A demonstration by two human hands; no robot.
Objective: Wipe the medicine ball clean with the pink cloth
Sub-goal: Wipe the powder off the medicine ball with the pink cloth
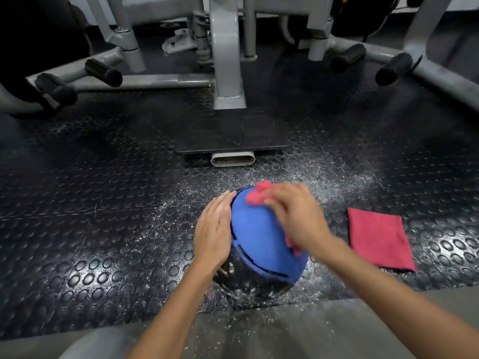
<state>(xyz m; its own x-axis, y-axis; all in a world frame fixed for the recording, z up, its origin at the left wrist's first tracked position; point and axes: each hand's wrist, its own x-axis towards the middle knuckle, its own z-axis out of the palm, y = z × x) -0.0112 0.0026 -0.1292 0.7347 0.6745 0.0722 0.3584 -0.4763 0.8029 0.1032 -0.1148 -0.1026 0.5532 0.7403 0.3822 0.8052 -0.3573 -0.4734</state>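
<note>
Our left hand lies flat against the left side of the round blue-and-black medicine ball, grip spread, fingers straight. The ball sits on the studded black rubber floor. On the ball's top, our right hand presses the crumpled pink cloth; blur hides whether that grip curls round it. Right of the ball, apart, lies a folded pink-red towel.

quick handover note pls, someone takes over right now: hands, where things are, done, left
Left hand: flat against the left side of the round blue-and-black medicine ball on the studded black rubber floor.
Right hand: presses the bunched pink cloth onto the ball's top; blurred.
A second, folded pink cloth lies on the floor to the right, untouched.
Done: blue top looks clean. Left: white specks on the black lower part.
</note>
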